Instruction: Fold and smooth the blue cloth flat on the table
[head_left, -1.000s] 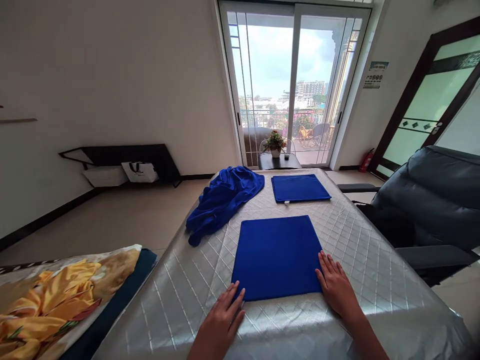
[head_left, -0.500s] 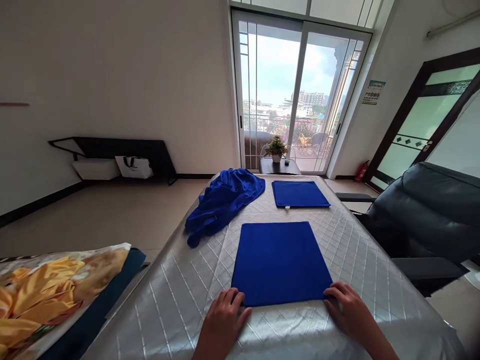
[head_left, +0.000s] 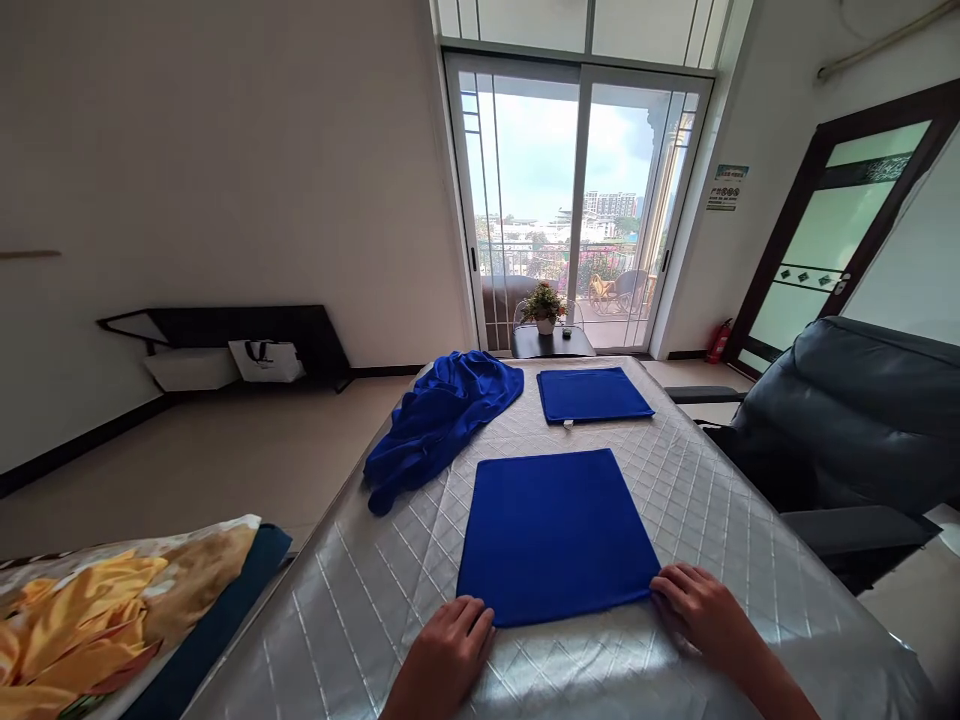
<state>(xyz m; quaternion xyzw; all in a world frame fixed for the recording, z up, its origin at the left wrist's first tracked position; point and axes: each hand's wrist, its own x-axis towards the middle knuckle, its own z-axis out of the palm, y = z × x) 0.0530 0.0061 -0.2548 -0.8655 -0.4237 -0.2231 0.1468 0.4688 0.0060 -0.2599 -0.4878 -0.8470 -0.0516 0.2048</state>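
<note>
We have the folded blue cloth (head_left: 559, 540) lying flat on the bench (head_left: 750, 560), which wears a silver quilted cover. The cloth spans the space between our hands and reaches forward of them. Our left hand (head_left: 448, 650) is at its near left corner, fingers bent and close together, the tips touching the edge. Our right hand (head_left: 705, 615) is at the near right corner, its fingers curled together over it. We cannot tell whether either thumb pinches the fabric from below.

Straight ahead of the hands, beyond the far edge of this cloth and apart from it, lies a second folded blue cloth (head_left: 595, 395), with a small white tag (head_left: 568, 425) at its near edge. Ahead of our left hand and slightly outward, a crumpled blue cloth (head_left: 450, 415) lies in a loose heap. Well to the right of our right hand stands a black armchair (head_left: 862, 410); well to the left of our left hand is some flower-patterned fabric (head_left: 105, 620).
</note>
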